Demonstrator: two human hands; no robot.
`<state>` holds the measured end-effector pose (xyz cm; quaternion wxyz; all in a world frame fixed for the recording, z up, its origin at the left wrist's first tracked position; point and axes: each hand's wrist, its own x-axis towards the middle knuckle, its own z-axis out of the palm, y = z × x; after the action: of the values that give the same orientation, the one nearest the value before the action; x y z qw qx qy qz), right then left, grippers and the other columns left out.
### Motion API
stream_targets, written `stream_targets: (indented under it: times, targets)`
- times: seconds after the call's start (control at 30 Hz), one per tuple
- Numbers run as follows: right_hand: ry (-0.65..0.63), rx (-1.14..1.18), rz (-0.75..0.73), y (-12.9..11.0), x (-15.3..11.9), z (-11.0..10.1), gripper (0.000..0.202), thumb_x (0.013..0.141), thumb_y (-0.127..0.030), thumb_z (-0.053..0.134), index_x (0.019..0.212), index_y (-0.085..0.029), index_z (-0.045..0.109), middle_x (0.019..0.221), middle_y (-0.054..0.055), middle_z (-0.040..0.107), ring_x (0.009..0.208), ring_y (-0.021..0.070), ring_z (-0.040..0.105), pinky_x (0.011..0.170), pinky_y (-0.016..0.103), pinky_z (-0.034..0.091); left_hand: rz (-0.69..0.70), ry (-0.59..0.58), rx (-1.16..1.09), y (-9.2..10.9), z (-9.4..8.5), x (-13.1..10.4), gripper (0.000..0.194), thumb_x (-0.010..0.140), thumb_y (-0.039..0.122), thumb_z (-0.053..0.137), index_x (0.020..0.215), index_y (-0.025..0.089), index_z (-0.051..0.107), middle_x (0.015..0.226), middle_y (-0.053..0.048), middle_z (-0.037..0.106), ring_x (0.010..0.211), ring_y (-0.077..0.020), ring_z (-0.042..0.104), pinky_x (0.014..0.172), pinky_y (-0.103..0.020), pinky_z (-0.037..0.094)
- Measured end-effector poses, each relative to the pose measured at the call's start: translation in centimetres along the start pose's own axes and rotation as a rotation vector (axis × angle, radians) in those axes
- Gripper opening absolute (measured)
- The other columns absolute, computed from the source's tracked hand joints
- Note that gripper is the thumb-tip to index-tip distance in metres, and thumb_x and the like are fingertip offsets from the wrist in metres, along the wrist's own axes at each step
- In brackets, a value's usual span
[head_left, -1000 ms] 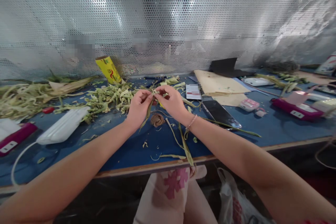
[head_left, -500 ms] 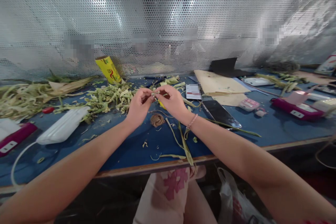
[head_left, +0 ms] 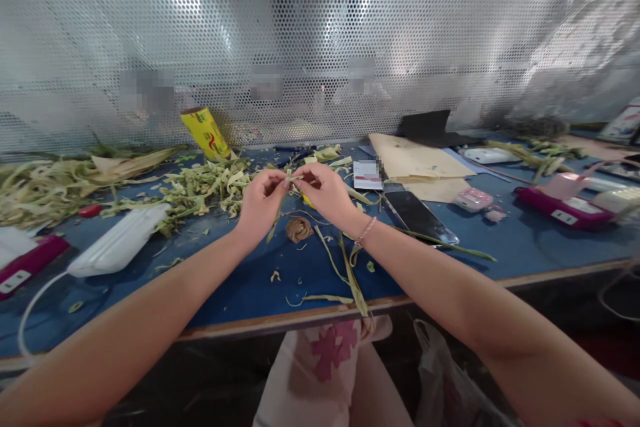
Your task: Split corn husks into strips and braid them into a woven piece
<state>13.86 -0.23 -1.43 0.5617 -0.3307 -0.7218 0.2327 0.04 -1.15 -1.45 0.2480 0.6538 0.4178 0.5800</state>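
Observation:
Thumb and fingers of my left hand (head_left: pixel 261 203) pinch a narrow pale green leaf strip (head_left: pixel 275 218), whose end hangs down beside the palm. My right hand (head_left: pixel 327 195) meets it fingertip to fingertip and pinches the same strip. The fingers hide most of the piece between them. Just below the hands lies a small coil of brown twine (head_left: pixel 299 230). A heap of short curled leaf pieces (head_left: pixel 213 188) is left of my left hand. Loose long leaf strips (head_left: pixel 354 280) lie below my right wrist, reaching the table's front edge.
Long dried leaves (head_left: pixel 45 187) spread at far left, near a white power adapter (head_left: pixel 120 240). A yellow tube (head_left: pixel 205 133) leans by the perforated metal screen (head_left: pixel 310 33). Right of my arm are a phone (head_left: pixel 420 217), brown paper (head_left: pixel 420 159) and a magenta power strip (head_left: pixel 565 207).
A strip end now hangs below my left fingers where none showed before. The fingertips have shifted slightly on the piece; the things on the table stay put.

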Motion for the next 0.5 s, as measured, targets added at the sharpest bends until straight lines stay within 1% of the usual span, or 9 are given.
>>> stream_targets:
  times: [0.07, 0.17, 0.23, 0.3, 0.37, 0.4, 0.43, 0.5]
  targets:
    - [0.008, 0.041, 0.040, 0.4, 0.2, 0.0, 0.006, 0.074, -0.018, 0.050, 0.079, -0.018, 0.054, 0.075, 0.001, 0.059, 0.069, 0.0114, 0.056, 0.066, 0.026, 0.047, -0.047, 0.049, -0.066, -0.6, 0.0, 0.4, 0.009, 0.071, 0.025, 0.058, 0.076, 0.018, 0.054, 0.067, 0.001, 0.059, 0.064, -0.0112, 0.056, 0.063, -0.025, 0.044]
    - [0.040, 0.061, 0.085, 1.6, 0.8, -0.3, 0.009, 0.074, -0.016, 0.048, 0.081, -0.018, 0.052, 0.076, 0.001, 0.058, 0.068, 0.0108, 0.057, 0.068, 0.027, 0.047, -0.200, 0.123, -0.231, -1.5, -0.1, 1.2, 0.007, 0.073, 0.022, 0.053, 0.070, 0.018, 0.049, 0.060, 0.002, 0.056, 0.054, -0.0092, 0.054, 0.058, -0.024, 0.045]
    - [0.021, 0.008, 0.099, 2.7, 1.3, -0.7, 0.009, 0.074, -0.016, 0.047, 0.082, -0.017, 0.052, 0.078, 0.002, 0.059, 0.070, 0.0111, 0.057, 0.069, 0.027, 0.047, -0.306, 0.144, -0.288, -1.9, -0.1, 1.6, 0.009, 0.073, 0.020, 0.051, 0.067, 0.018, 0.046, 0.059, 0.002, 0.055, 0.051, -0.0080, 0.053, 0.057, -0.023, 0.045]
    - [-0.011, -0.097, 0.113, 3.7, 1.6, -1.1, 0.009, 0.074, -0.015, 0.047, 0.080, -0.016, 0.054, 0.078, 0.003, 0.060, 0.073, 0.0122, 0.057, 0.071, 0.028, 0.046, -0.364, 0.140, -0.291, -2.0, -0.2, 1.8, 0.011, 0.073, 0.020, 0.051, 0.066, 0.018, 0.044, 0.059, 0.002, 0.055, 0.049, -0.0078, 0.052, 0.056, -0.023, 0.044]
    - [-0.075, -0.251, 0.118, 4.7, 1.7, -1.5, 0.010, 0.074, -0.014, 0.048, 0.080, -0.014, 0.057, 0.081, 0.005, 0.062, 0.076, 0.0137, 0.057, 0.074, 0.029, 0.046, -0.372, 0.139, -0.225, -2.0, -0.4, 1.9, 0.012, 0.073, 0.021, 0.051, 0.065, 0.018, 0.044, 0.057, 0.003, 0.053, 0.049, -0.0085, 0.051, 0.054, -0.024, 0.043]
    - [-0.115, -0.352, 0.109, 5.1, 1.7, -1.6, 0.011, 0.074, -0.013, 0.049, 0.079, -0.014, 0.058, 0.083, 0.007, 0.062, 0.079, 0.0149, 0.057, 0.075, 0.030, 0.045, -0.355, 0.143, -0.157, -1.9, -0.6, 1.9, 0.012, 0.073, 0.021, 0.051, 0.064, 0.018, 0.044, 0.056, 0.003, 0.051, 0.048, -0.0089, 0.049, 0.054, -0.024, 0.041]
    - [-0.159, -0.449, 0.096, 5.4, 1.7, -1.7, 0.012, 0.073, -0.011, 0.049, 0.079, -0.014, 0.060, 0.085, 0.008, 0.063, 0.083, 0.0161, 0.057, 0.077, 0.031, 0.044, -0.322, 0.145, -0.069, -1.9, -0.7, 1.9, 0.012, 0.072, 0.021, 0.053, 0.063, 0.018, 0.046, 0.054, 0.003, 0.050, 0.048, -0.0095, 0.047, 0.053, -0.024, 0.039]
    - [-0.273, -0.609, 0.068, 5.8, 1.5, -1.8, 0.013, 0.073, -0.013, 0.051, 0.080, -0.014, 0.063, 0.086, 0.010, 0.064, 0.087, 0.0181, 0.057, 0.081, 0.032, 0.042, -0.239, 0.136, 0.131, -2.1, -1.1, 2.0, 0.013, 0.068, 0.022, 0.056, 0.058, 0.018, 0.049, 0.051, 0.003, 0.047, 0.049, -0.0108, 0.043, 0.051, -0.024, 0.035]
